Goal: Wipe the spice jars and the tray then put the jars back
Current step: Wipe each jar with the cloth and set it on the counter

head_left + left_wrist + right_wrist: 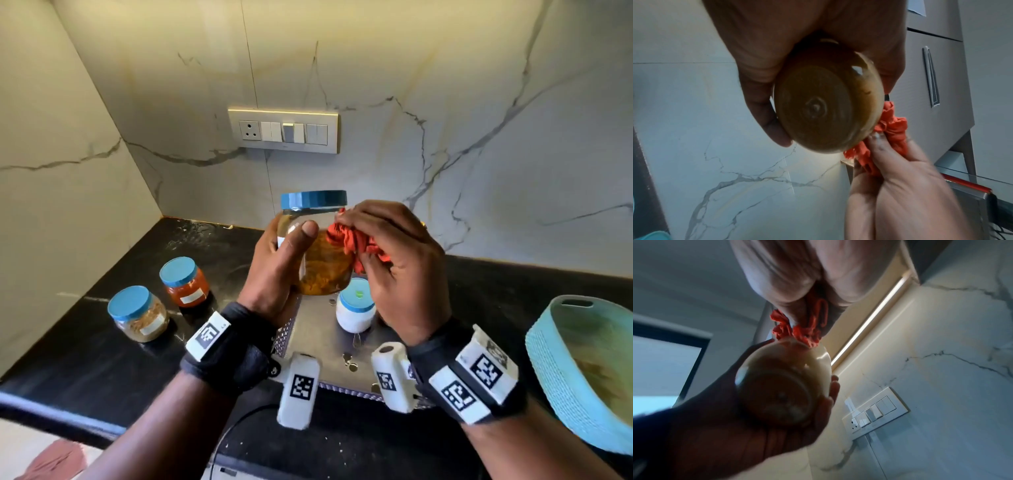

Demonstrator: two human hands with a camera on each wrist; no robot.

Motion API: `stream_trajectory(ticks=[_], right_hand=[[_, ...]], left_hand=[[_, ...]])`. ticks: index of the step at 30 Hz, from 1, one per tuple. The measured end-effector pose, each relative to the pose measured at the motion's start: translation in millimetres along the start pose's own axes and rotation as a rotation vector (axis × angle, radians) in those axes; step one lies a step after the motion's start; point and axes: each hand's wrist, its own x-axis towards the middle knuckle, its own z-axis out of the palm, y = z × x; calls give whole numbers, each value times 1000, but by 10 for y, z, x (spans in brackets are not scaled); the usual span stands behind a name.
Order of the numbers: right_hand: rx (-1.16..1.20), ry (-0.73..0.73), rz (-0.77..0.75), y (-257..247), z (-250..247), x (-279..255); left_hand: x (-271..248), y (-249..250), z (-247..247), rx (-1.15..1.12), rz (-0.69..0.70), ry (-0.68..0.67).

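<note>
My left hand [284, 253] grips a blue-lidded jar of yellow spice [322, 263] in the air above the steel tray [318, 339]. My right hand [394, 260] holds a bunched orange cloth [356, 243] against the jar's right side. The left wrist view shows the jar's base [818, 107] with the cloth [892, 129] beside it. In the right wrist view the cloth [803, 332] touches the jar [785, 391] from above. A white jar with a blue lid [354, 308] stands on the tray. On the counter to the left stand a red spice jar [185, 282] and a brown spice jar [138, 313].
A light blue woven basket [551, 363] sits at the right edge of the black counter [82, 359]. A marble wall with a switch panel [284, 130] rises behind. A dark cable [233, 431] runs along the counter's front.
</note>
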Motion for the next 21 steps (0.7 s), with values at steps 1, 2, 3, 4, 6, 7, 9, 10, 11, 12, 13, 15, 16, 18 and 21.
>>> stream_trajectory(ticks=[1,2,3,4,6,7,9,10,11,12,13,15,16,18,21], right_hand=[[-18,-27,-42,-46,7,-103],[-37,-52,-92,-100,11,-199],[-45,-70,-128,-123,11,-262],[-41,-75,-137,-112,9,-265],[-9,-37,-88,-12,9,-141],[9,-4,-53,56,13,-47],[25,49,2,137,44,112],[26,53,16,133,76,129],[26,44,12,105,110,105],[21,16,-5,62,149,31],[13,-21,-38,21,187,-75],[6,-83,-117,-37,223,-257],[10,-98,-130,-28,220,-265],[42,-61,-80,48,196,-131],[97,74,68,176,206,178]], left_hand=[[8,16,-17,-2,3,6],[14,22,-40,2,8,8],[10,22,-55,10,13,12],[7,14,-65,22,15,20],[-16,-9,-46,55,22,32],[-19,-13,-36,77,29,39],[1,7,-28,118,52,58],[19,24,-33,111,54,62],[48,45,-45,80,49,57],[69,67,-67,38,41,49],[84,86,-90,-2,40,39],[95,102,-143,-39,32,29],[91,85,-169,-52,28,23],[82,28,-179,-78,18,-12],[89,45,-122,-98,13,-65]])
